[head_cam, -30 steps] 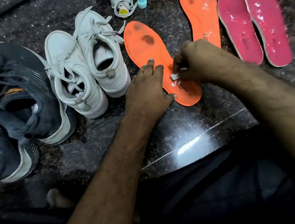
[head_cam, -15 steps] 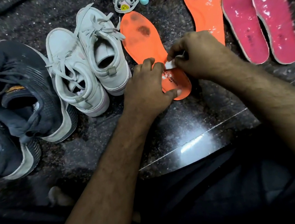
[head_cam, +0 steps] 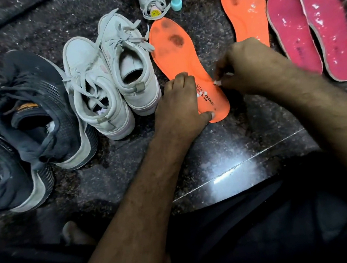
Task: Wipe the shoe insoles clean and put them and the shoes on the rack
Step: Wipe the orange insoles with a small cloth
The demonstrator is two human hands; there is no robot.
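Dim scene lit from above. A bright glare patch lies on the polished floor (head_cam: 228,177) near the viewer, and specular spots glint on the pink insoles (head_cam: 311,33) at far right. The near foreground falls into deep shadow. Wide-angle distortion and soft blur increase toward the edges.

Single head view, looking steeply down and forward, close over floor (head_cam: 224,147); edges seemingly wide-angle warped.
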